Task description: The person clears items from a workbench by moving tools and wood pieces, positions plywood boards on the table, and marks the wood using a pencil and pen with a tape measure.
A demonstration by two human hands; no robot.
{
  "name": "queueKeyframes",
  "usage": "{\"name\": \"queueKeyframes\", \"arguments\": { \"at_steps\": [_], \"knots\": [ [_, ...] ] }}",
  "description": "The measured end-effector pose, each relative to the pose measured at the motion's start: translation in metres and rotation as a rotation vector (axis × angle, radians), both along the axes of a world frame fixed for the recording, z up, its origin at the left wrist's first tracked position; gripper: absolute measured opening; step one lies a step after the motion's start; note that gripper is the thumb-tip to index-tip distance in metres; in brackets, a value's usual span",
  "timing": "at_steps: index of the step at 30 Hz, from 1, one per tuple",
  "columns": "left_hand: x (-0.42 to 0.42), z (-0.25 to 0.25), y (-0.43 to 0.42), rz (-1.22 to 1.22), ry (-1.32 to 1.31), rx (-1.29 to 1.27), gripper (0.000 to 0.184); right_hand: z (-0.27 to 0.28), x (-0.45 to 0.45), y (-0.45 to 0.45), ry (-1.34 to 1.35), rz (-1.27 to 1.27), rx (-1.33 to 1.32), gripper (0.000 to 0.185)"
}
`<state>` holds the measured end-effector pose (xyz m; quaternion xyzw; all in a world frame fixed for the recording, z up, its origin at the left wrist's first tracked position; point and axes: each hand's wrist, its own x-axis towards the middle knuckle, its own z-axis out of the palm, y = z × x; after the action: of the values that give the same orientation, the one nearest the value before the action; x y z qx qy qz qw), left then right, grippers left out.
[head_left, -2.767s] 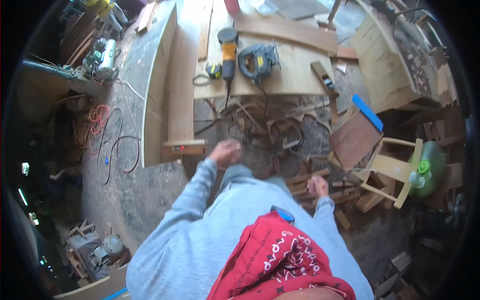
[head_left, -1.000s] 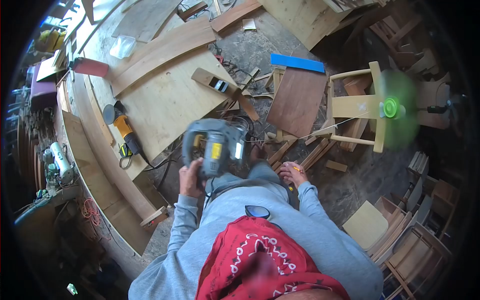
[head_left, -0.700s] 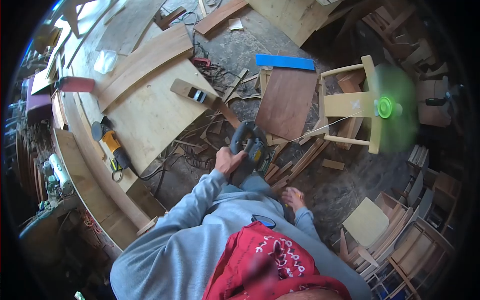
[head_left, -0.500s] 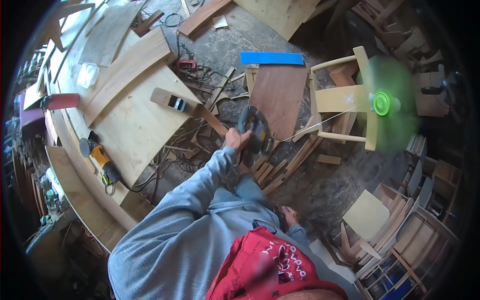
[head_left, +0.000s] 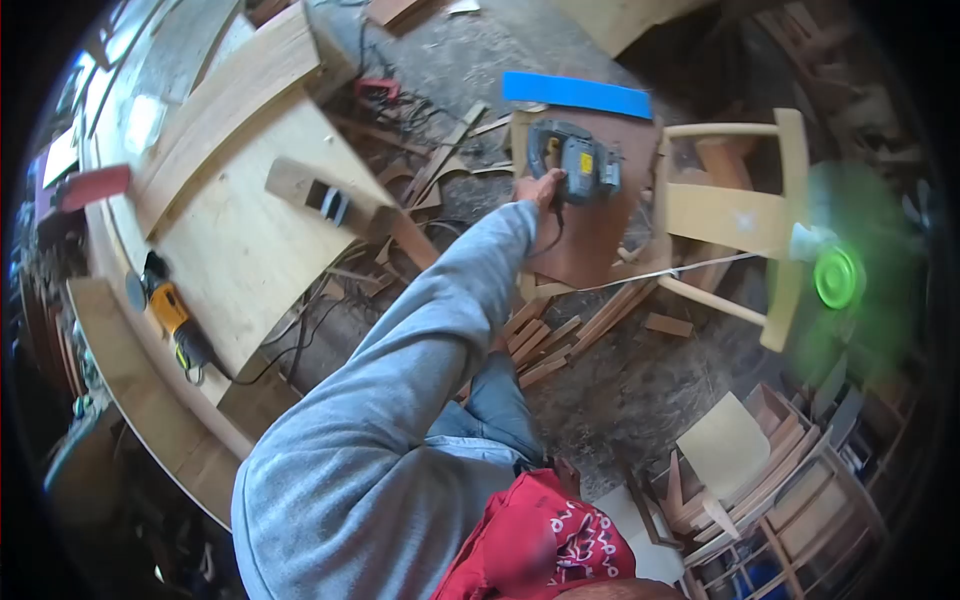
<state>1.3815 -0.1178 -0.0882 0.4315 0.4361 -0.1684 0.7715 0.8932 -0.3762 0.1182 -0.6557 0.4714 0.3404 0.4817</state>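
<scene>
On the left lies a yellow grinder point(head_left: 172, 308) beside the plywood worktop point(head_left: 240, 230); farther right, at the end of an outstretched arm, the left hand point(head_left: 540, 188) has its grip wrapped round the handle of a jigsaw point(head_left: 582, 165) on or just above the reddish board point(head_left: 590, 245). The right hand point(head_left: 567, 477) is mostly hidden (its grip cannot be told). The jigsaw could tip or slide if that board shifts, or be tugged askew should its dangling cord point(head_left: 556, 232) snag.
</scene>
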Motion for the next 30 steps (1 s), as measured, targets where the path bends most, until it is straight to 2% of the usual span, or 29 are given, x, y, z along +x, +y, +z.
{"name": "queueKeyframes", "arguments": {
  "at_steps": [1, 3, 4, 5, 6, 7, 8, 9, 11, 13, 15, 17, 19, 21, 23, 25, 27, 29, 30],
  "knots": [
    [-0.009, -0.010, -0.002, 0.105, -0.036, -0.156, 0.042, -0.005, 0.001, 0.001, 0.047, -0.107, 0.003, 0.015],
    [-0.028, -0.042, -0.013, 0.151, -0.041, -0.279, 0.044, -0.016, -0.003, 0.005, 0.150, -0.313, 0.010, 0.015],
    [-0.037, -0.060, -0.020, 0.127, -0.005, -0.328, 0.039, -0.028, -0.010, -0.006, 0.263, -0.219, -0.039, 0.020],
    [-0.042, -0.028, -0.013, -0.024, 0.071, -0.268, 0.032, -0.029, -0.004, -0.007, 0.237, -0.246, -0.012, 0.022],
    [-0.054, -0.020, -0.027, 0.224, 0.102, -0.471, 0.026, -0.026, 0.001, -0.009, 0.209, -0.276, 0.013, 0.026],
    [-0.063, -0.028, -0.027, 0.183, 0.106, -0.427, 0.024, -0.023, 0.008, -0.007, 0.181, -0.307, 0.039, 0.030],
    [-0.066, -0.061, -0.037, 0.150, 0.068, -0.412, 0.017, -0.029, 0.016, -0.012, 0.162, -0.171, 0.035, 0.033],
    [-0.069, -0.050, -0.038, 0.281, 0.086, -0.523, 0.017, -0.043, 0.023, -0.023, 0.136, -0.039, 0.032, 0.036],
    [-0.088, -0.064, -0.042, 0.012, -0.036, -0.398, 0.024, -0.051, 0.044, -0.029, 0.078, 0.060, 0.048, 0.038],
    [-0.107, -0.076, -0.036, -0.249, -0.154, -0.256, 0.034, -0.041, 0.089, -0.015, 0.013, -0.004, 0.088, 0.037],
    [-0.135, -0.034, -0.008, -0.484, -0.286, 0.064, 0.043, -0.026, 0.144, 0.022, -0.093, 0.099, 0.076, 0.032],
    [-0.171, 0.037, 0.037, -0.553, -0.183, -0.142, 0.050, -0.027, 0.192, 0.051, -0.247, 0.269, 0.126, 0.038],
    [-0.216, 0.059, 0.073, -0.678, -0.260, -0.182, 0.052, -0.031, 0.240, 0.088, -0.425, 0.419, 0.151, 0.036],
    [-0.261, 0.082, 0.127, -0.776, -0.219, -0.143, 0.051, -0.017, 0.290, 0.143, -0.529, 0.627, 0.177, 0.034],
    [-0.311, 0.100, 0.186, -0.799, -0.378, 0.128, 0.050, -0.002, 0.328, 0.213, -0.820, 0.756, 0.204, 0.039],
    [-0.355, 0.149, 0.251, -0.685, -0.301, 0.069, 0.047, 0.021, 0.355, 0.283, -1.001, 0.877, 0.216, 0.044],
    [-0.385, 0.221, 0.310, -0.567, -0.061, 0.138, 0.045, 0.045, 0.369, 0.348, -1.065, 0.904, 0.238, 0.050],
    [-0.419, 0.245, 0.360, -0.393, -0.162, 0.298, 0.041, 0.072, 0.379, 0.407, -1.130, 0.983, 0.211, 0.052],
    [-0.434, 0.256, 0.379, -0.231, -0.207, 0.395, 0.038, 0.079, 0.379, 0.431, -1.159, 1.023, 0.196, 0.054]
  ]
}}
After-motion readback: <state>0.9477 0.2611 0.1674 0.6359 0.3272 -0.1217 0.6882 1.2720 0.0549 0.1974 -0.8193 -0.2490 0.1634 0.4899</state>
